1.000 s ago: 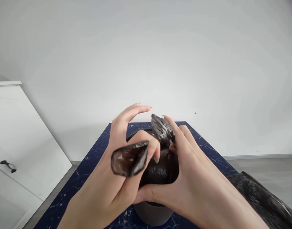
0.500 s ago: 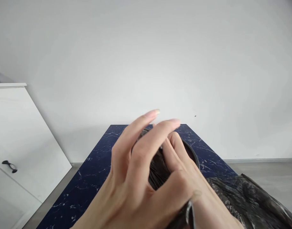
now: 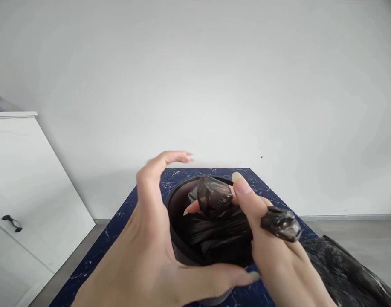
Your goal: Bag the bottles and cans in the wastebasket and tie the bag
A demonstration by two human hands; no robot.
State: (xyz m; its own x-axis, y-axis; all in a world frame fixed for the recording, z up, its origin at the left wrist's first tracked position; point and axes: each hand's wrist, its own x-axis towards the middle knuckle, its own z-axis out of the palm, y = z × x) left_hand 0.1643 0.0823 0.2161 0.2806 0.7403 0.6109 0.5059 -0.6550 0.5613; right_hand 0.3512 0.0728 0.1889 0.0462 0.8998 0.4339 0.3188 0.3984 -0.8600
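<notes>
A dark round bin stands on the table below my hands, its rim partly hidden. Inside it lies a gathered black plastic bag. My right hand is over the bin's right side, closed on the bag's twisted top. One bunched end of the bag pokes out at the base of the thumb, and a thin see-through loop of it rises by the fingers. My left hand is open at the bin's left, fingers curved and thumb stretched toward the right wrist, with nothing in its grasp.
The bin stands on a blue marble-patterned table. Another crumpled black plastic bag lies along the table's right side. A white cabinet with a dark handle stands at the left, and a pale wall rises behind.
My hands have moved apart from their overlapped position. My left hand has opened and shifted left; the right has moved right with the bag, uncovering the bin and the bunched plastic.
</notes>
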